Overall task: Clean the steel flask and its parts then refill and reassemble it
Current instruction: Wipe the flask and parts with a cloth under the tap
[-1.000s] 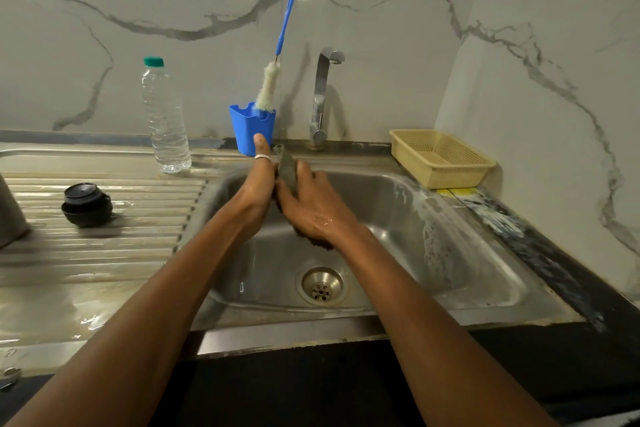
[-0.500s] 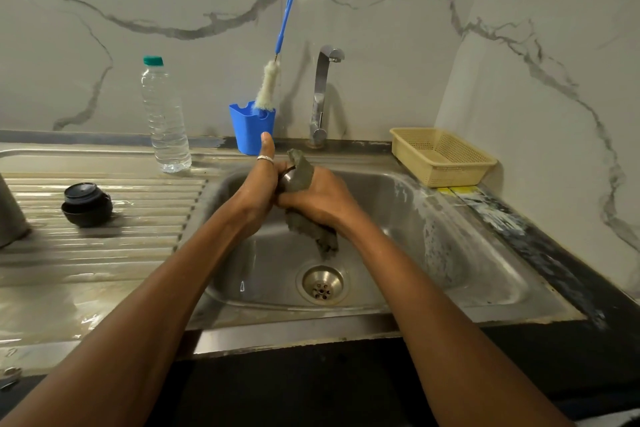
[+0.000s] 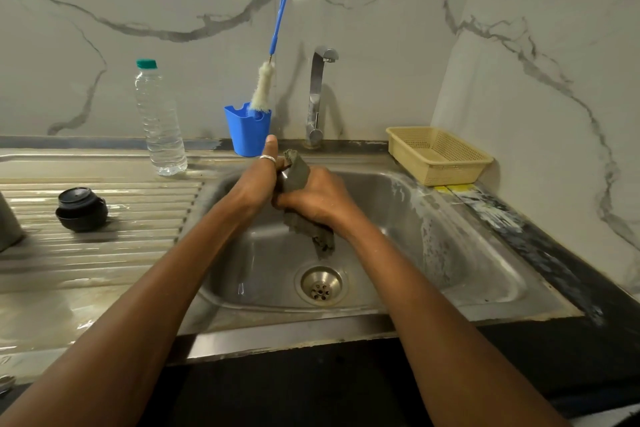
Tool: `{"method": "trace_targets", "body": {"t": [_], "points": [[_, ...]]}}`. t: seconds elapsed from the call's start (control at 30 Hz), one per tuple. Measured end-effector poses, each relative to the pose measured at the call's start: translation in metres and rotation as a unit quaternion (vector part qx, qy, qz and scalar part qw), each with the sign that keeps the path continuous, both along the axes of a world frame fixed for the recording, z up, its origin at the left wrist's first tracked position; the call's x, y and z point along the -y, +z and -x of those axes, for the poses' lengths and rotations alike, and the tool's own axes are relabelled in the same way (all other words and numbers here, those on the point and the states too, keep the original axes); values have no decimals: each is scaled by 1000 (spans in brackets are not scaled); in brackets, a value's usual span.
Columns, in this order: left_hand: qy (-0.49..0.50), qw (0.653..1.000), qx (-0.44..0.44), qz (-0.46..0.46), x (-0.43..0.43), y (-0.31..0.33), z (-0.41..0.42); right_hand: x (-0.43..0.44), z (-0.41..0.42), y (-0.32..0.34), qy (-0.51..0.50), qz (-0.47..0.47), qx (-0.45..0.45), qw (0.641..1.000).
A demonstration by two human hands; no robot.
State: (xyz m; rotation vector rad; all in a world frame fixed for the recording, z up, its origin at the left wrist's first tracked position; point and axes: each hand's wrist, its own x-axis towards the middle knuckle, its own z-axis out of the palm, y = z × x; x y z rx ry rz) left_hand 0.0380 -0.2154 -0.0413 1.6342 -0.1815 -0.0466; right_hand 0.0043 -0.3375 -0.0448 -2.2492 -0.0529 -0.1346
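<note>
Over the sink (image 3: 408, 291) my left hand (image 3: 254, 185) grips a small steel flask part (image 3: 282, 177), thumb pointing up; only a shiny sliver of it shows. My right hand (image 3: 320, 199) holds a grey-green scrub cloth (image 3: 298, 172) wrapped against that part, and the cloth's loose end hangs down toward the drain (image 3: 321, 284). The black flask stopper (image 3: 81, 208) sits on the ribbed drainboard at left. The steel flask body (image 3: 8, 224) stands at the far left edge, mostly cut off.
A clear water bottle (image 3: 159, 121) with a green cap stands behind the drainboard. A blue cup (image 3: 247, 130) holds a bottle brush (image 3: 265, 85) beside the tap (image 3: 317, 94). A beige basket (image 3: 436, 154) sits at the sink's right back corner. The drainboard is wet.
My right hand has turned over the steel part and the cloth's end now hangs below it. My left hand has risen slightly and keeps its grip.
</note>
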Motion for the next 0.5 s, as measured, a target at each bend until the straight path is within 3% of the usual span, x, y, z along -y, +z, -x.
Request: {"method": "trace_targets", "body": {"t": [0.07, 0.13, 0.2, 0.23, 0.3, 0.37, 0.43, 0.5], "points": [[55, 993, 54, -93, 4, -3, -1, -8, 1, -7, -68, 207, 86, 972], [51, 995, 24, -79, 11, -9, 2, -13, 2, -11, -80, 238, 113, 961], [30, 999, -15, 4, 12, -13, 3, -13, 2, -9, -57, 138, 51, 988], [26, 998, -31, 47, 9, -13, 3, -12, 2, -5, -23, 37, -4, 999], [10, 992, -55, 114, 2, -10, -2, -5, 6, 2, 27, -166, -101, 981], [-2, 989, -65, 136, 1, -10, -5, 0, 7, 5, 40, -208, -114, 971], [21, 992, -73, 96, 4, -15, -8, -4, 2, 1, -3, -54, -43, 998], [74, 993, -72, 48, 10, -19, -12, -15, 1, -6, -48, 111, 40, 992]]}}
